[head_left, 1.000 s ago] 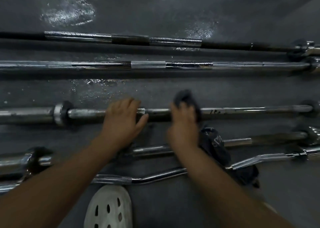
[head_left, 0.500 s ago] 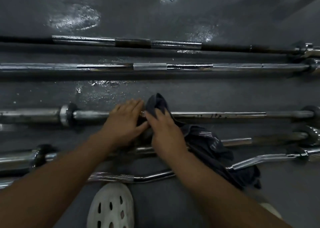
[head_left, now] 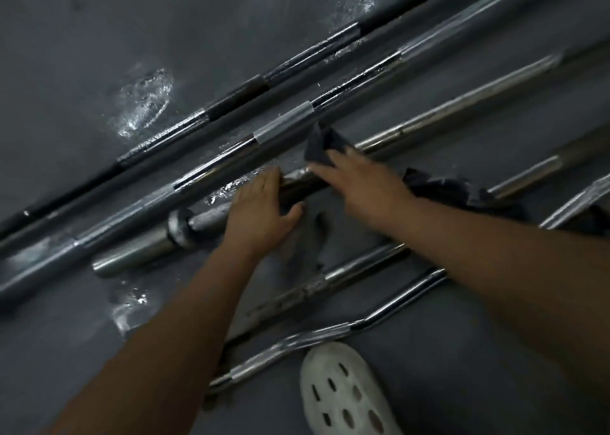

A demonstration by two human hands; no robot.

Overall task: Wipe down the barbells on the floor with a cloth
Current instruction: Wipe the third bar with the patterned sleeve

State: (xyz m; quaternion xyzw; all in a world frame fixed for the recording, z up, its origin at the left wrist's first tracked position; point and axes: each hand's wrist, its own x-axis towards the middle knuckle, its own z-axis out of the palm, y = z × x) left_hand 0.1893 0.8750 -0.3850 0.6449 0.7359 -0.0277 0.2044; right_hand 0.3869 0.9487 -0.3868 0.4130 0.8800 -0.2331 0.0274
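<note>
Floor [head_left: 99,55] wet. We wipe middle bar [head_left: 445,114]: left hand [head_left: 260,212] flat on it; right hand [head_left: 359,184] grip on cloth [head_left: 321,146] unclear. Near bars [head_left: 363,263] maybe next.

Top bar [head_left: 231,99] is metal, part shiny chrome, part matt black with a rough knurl. Second bar [head_left: 280,124] is glossy chrome, with a duller, finely knurled silver band in the middle. Third bar [head_left: 455,106] looks like smoother, satin-ish steel, with rough knurl near its collar. Curl bar [head_left: 317,335] is bright chrome, knurled on the grips. Cloth [head_left: 321,147] is dark, soft, matt fabric, all crumpled. Floor [head_left: 82,55] is grey and mostly matt, with wet glossy patches. Clog [head_left: 343,391] is white matt plastic or foam, kinda scuffed.
</note>
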